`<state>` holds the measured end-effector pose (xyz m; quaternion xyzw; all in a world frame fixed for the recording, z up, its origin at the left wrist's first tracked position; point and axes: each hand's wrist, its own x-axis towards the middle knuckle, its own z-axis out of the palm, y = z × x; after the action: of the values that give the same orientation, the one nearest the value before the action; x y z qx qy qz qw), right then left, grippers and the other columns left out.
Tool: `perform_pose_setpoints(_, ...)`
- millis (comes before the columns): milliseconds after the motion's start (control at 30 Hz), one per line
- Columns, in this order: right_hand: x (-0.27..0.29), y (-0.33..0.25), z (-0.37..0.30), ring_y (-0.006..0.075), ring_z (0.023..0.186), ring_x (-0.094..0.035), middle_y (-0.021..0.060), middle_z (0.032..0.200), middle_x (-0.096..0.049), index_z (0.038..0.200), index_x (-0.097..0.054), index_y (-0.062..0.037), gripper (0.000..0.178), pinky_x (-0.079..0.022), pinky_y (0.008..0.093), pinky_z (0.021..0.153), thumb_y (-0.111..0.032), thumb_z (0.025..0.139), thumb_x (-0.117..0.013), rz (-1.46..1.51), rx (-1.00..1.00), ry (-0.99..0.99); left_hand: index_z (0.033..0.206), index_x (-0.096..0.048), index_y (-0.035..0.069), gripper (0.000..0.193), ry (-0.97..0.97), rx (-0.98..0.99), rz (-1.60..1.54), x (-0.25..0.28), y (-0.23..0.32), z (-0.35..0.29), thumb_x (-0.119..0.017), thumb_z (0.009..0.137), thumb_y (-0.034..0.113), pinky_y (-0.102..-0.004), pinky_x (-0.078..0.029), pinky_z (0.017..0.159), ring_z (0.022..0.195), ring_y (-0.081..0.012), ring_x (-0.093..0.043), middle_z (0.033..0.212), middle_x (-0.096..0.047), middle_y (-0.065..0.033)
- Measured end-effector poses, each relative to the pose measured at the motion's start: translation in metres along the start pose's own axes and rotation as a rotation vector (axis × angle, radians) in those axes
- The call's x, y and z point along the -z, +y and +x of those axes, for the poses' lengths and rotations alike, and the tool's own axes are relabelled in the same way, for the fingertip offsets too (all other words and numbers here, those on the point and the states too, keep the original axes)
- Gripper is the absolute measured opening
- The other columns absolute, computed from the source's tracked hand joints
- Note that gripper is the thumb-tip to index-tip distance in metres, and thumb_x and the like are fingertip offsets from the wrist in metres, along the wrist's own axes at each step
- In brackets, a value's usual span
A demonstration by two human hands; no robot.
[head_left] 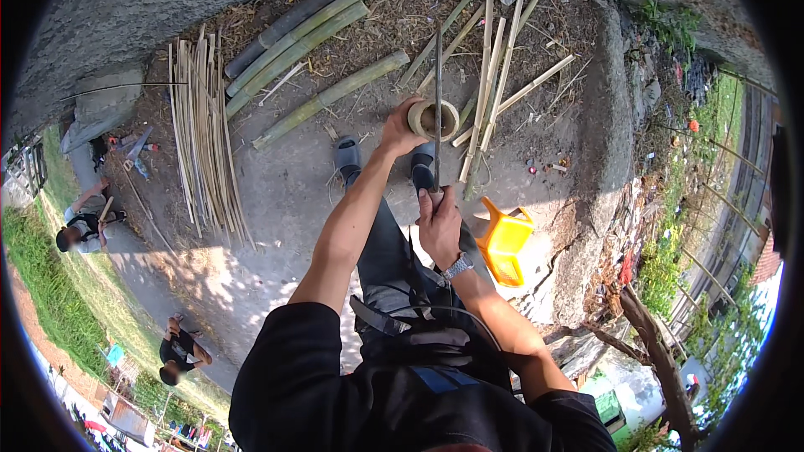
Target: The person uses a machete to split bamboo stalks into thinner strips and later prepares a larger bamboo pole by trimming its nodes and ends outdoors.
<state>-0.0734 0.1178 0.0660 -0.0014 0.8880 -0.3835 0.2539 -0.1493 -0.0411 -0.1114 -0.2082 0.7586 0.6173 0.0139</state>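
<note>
My left hand (400,129) is closed around the side of a bamboo pole (453,120), whose round, hollow end faces up. In my right hand (441,232) is the handle of a long, narrow machete (438,59). Its dark blade points away from me and crosses over the pole's open end. Whether the blade touches the rim, I cannot tell. The pole's lower part is hidden beneath its top. A watch (458,265) sits on my right wrist.
Split bamboo strips (201,134) lie in a bundle at left, and more strips (494,84) lie ahead right. Several green bamboo poles (327,100) rest beyond my feet. A yellow plastic stool (506,241) lies near my right leg. Two people (180,351) are off to the left.
</note>
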Motion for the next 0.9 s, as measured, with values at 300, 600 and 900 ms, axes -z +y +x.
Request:
perform_pose_setpoints(300, -0.007, -0.001, -0.005, 0.0506, 0.070, -0.064, 0.0269, 0.074, -0.065, 0.111, -0.048, 0.0022, 0.038, -0.049, 0.0561, 0.057, -0.034, 0.104, -0.058, 0.044, -0.078, -0.026, 0.133, -0.058, 0.012, 0.085, 0.012, -0.037, 0.010, -0.001, -0.001, -0.003, -0.096, 0.057, 0.018, -0.0368, -0.055, 0.100, 0.116, -0.0256, -0.067, 0.125, -0.069, -0.0099)
perform_pose_setpoints(600, -0.007, 0.001, -0.008, 0.0517, 0.073, -0.064, 0.0270, 0.073, -0.065, 0.108, -0.046, 0.0019, 0.037, -0.050, 0.0566, 0.062, -0.033, 0.102, -0.059, 0.022, -0.036, -0.096, 0.144, -0.047, 0.011, 0.093, -0.034, -0.035, 0.185, 0.013, 0.005, -0.024, -0.092, 0.064, 0.018, -0.0372, -0.052, 0.104, 0.127, -0.0280, -0.061, 0.135, -0.063, -0.0158)
perform_pose_setpoints(900, -0.029, 0.002, -0.026, 0.0351, 0.071, -0.071, 0.0195, 0.079, -0.068, 0.111, -0.048, 0.0049, 0.038, -0.055, 0.0432, 0.063, -0.031, 0.103, -0.059, 0.182, -0.046, -0.208, 0.133, -0.060, 0.004, 0.052, -0.130, 0.472, -0.407, 0.061, 0.102, -0.203, -0.051, 0.105, 0.046, -0.0328, -0.052, 0.092, 0.112, -0.0228, -0.067, 0.120, -0.069, -0.0146)
